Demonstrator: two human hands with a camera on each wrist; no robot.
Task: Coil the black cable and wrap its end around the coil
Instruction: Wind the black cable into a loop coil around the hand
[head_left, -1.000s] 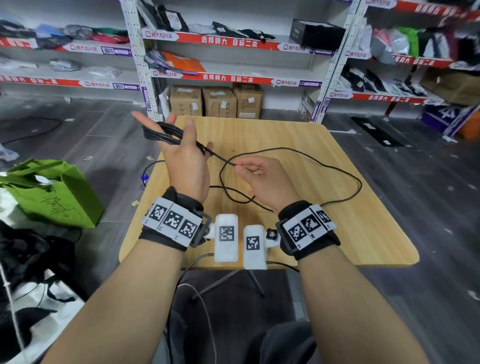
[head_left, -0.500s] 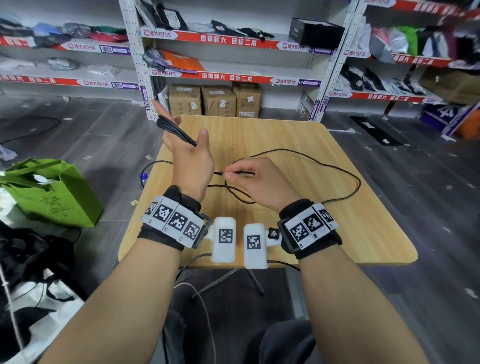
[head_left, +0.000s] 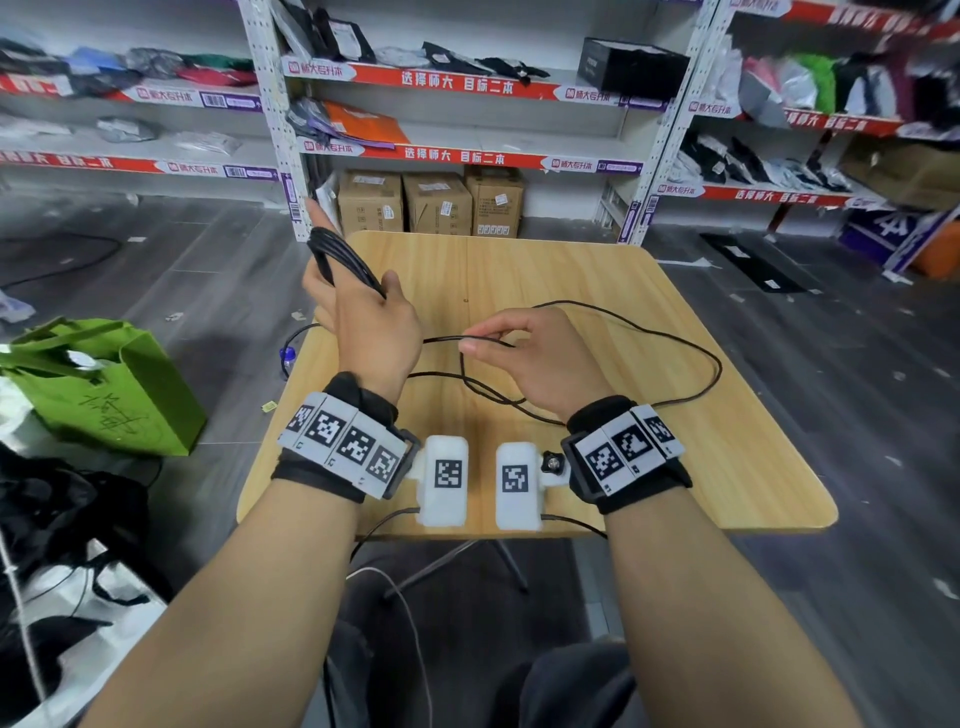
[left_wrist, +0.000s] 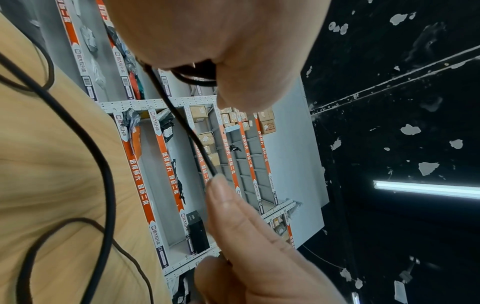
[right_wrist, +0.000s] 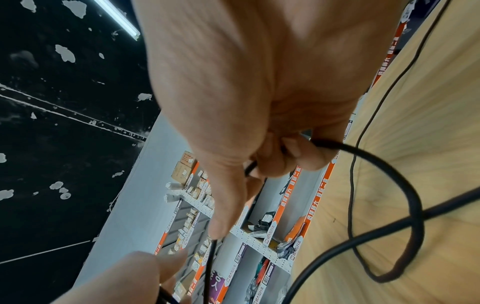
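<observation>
The left hand has swung upright since a second ago, its straight fingers carrying the gathered coil above the tabletop's far left corner. The right hand has slid closer along the black cable, fingers pinching the strand between thumb and forefinger, so another turn looks ready to go on. Plenty of slack loops across the tabletop; the wrap seems far off. The palm side of the coil is hidden, and the cable's end can't be made out.
</observation>
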